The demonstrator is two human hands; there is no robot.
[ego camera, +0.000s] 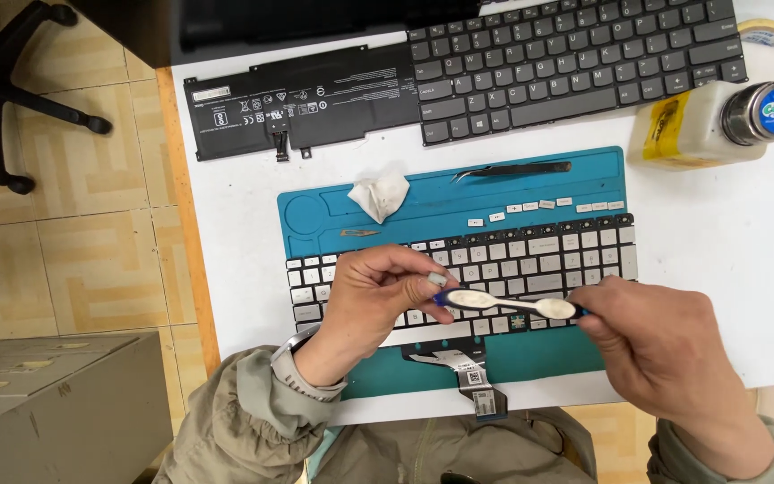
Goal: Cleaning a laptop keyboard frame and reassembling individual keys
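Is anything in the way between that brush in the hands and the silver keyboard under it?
Nothing visible. The toothbrush, held at its ends by the left hand and the right hand, sits directly above the silver keyboard on the blue mat. The loose keycaps and tweezers lie farther back.

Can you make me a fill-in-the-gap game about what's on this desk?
1. Both hands hold a toothbrush over the white ____.
2. The white keyboard lies on a ____ mat.
3. The crumpled tissue on the mat is ____.
4. The black tweezers lie near the mat's ____ edge.

Missing words: keyboard; blue; white; top
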